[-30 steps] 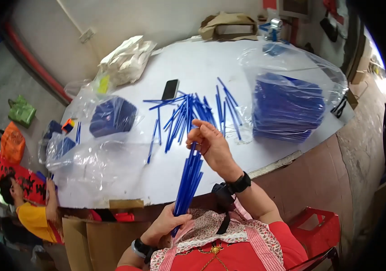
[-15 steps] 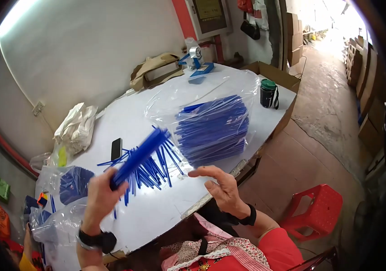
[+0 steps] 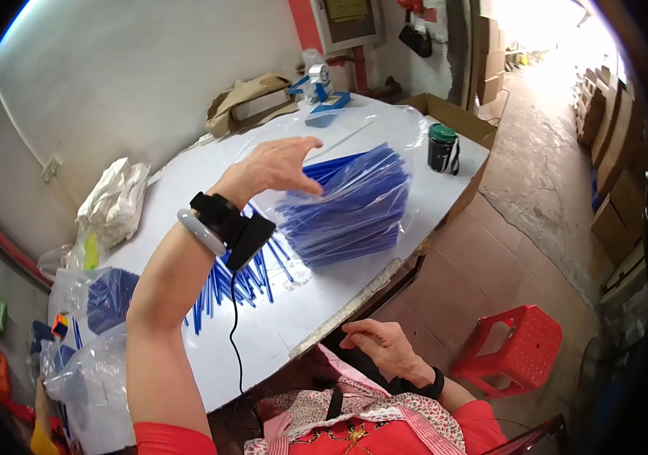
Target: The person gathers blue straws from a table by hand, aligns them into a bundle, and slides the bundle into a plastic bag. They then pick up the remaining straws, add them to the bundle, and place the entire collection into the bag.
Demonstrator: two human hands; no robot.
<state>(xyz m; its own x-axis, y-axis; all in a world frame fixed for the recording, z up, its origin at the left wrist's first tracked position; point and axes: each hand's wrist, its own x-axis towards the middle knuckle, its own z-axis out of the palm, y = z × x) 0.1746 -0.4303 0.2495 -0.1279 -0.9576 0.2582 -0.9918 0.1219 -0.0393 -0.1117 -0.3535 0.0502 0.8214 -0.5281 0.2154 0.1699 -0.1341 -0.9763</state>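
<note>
My left hand [image 3: 274, 168] is raised flat over a clear plastic bag [image 3: 346, 208] filled with long blue sticks, with its fingers stretched out and nothing in them. A black device and a grey bangle are on that wrist. Loose blue sticks [image 3: 242, 282] lie scattered on the white table [image 3: 278, 334] just under my forearm. My right hand [image 3: 381, 349] rests low by the table's near edge, fingers loosely bent and empty, a black band on its wrist.
A black jar with a green lid [image 3: 441, 145] stands at the table's far right corner, with a blue tape dispenser [image 3: 322, 87] behind it. Crumpled white bags [image 3: 115, 199] and clear bags of blue items [image 3: 100, 299] sit to the left. A red stool [image 3: 517, 350] stands on the floor.
My left hand carried a bundle of blue sticks up and rightward toward the big bag and is now empty above it. My right hand dropped to the table edge. The view swung right.
</note>
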